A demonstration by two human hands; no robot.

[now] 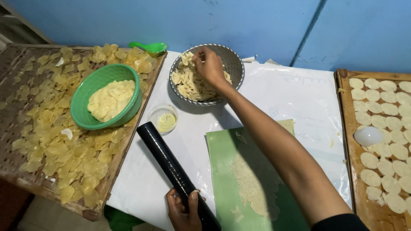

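Note:
My right hand [210,65] reaches across the table into a metal bowl [236,64] of pale dough scraps [190,83], fingers pinched on some of them. My left hand [183,209] grips the near end of a black rolling pin [171,167], which slants up to the left over the white table. Between my arms lies a green sheet [222,171] with a thin, ragged layer of rolled dough [250,182] on it.
A green bowl of yellowish dough [109,97] sits on a woven tray [17,77] covered in yellow chips. A small clear cup of oil [164,118] stands beside it. A green scoop [150,46] lies behind. At right, a wooden tray [347,111] holds round pale discs and a white cutter [367,136].

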